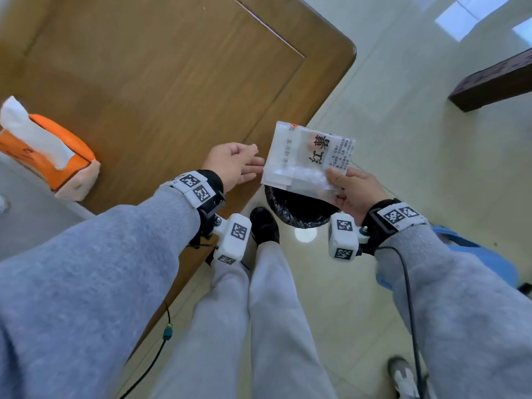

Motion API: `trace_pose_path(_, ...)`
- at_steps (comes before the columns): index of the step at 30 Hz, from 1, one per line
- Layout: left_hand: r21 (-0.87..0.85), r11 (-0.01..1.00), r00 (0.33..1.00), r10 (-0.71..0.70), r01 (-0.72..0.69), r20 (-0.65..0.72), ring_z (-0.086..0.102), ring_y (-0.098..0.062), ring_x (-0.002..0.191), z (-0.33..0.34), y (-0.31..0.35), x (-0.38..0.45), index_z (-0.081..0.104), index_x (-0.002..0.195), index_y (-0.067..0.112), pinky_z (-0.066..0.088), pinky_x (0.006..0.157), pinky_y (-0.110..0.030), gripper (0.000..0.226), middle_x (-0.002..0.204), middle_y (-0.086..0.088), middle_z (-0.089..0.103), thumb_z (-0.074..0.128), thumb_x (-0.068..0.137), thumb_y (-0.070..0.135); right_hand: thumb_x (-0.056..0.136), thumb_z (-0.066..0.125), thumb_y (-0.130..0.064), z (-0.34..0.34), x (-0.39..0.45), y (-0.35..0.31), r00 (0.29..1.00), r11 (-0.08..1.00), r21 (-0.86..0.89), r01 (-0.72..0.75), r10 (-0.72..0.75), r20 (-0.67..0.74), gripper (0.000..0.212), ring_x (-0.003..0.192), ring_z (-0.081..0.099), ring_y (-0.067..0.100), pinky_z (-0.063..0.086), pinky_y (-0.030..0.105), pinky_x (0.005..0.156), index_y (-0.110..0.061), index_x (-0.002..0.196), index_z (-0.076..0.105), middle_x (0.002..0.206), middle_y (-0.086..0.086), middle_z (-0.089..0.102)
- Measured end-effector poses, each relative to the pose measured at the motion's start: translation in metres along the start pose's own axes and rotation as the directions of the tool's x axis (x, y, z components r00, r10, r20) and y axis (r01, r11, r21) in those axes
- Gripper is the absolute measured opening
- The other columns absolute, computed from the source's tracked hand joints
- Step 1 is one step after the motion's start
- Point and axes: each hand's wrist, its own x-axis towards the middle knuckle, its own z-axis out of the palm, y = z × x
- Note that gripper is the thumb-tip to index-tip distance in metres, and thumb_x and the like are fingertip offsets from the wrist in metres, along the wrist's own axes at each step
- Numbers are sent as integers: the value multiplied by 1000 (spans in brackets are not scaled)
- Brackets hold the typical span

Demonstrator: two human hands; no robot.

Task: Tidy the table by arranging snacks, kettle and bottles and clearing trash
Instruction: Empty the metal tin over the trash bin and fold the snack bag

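My right hand (352,191) pinches the lower right corner of a flat, clear-and-white snack wrapper (302,159) printed with black characters. The wrapper hangs just above a small bin lined with a black bag (296,210) on the floor by the table corner. My left hand (234,164) is beside the wrapper's left edge, fingers spread, fingertips close to it but holding nothing. Both wrists wear marker-covered bands and white blocks.
The brown wooden table (161,82) fills the upper left; an orange tissue pack (49,156) with a white tissue sticking out lies at its left edge. My legs and black shoe (263,224) stand by the bin. A dark bench (495,82) and a blue object (472,254) are on the right.
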Motion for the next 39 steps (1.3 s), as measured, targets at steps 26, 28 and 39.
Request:
trace_pose_path(26,-537,843,999,-28,15,-17,31,-19,146,-162,-20,-138,38,149,8,20,117,-28,67,156,-10,37,14,103,52,95,59,-23,306,-98,10,962,450,-852,269,-167,215,24,87,70,26,59,40,87,-16,105,80,92,8,74)
trace_pose_path(28,-576,817,998,-51,15,-46,31,-20,146,-182,-32,-150,42,146,10,19,118,-30,66,156,-9,37,17,103,53,93,58,-23,332,-115,28,950,432,-847,311,-125,285,23,87,71,28,61,45,90,-18,99,80,94,10,78)
trace_pose_path(39,-723,647,936,-42,-241,-349,13,-19,152,-335,-50,-266,28,154,19,5,122,-40,74,163,-3,22,14,98,65,92,54,-13,481,-237,34,766,267,-734,625,-24,643,40,119,66,36,51,53,107,-3,129,66,126,20,70)
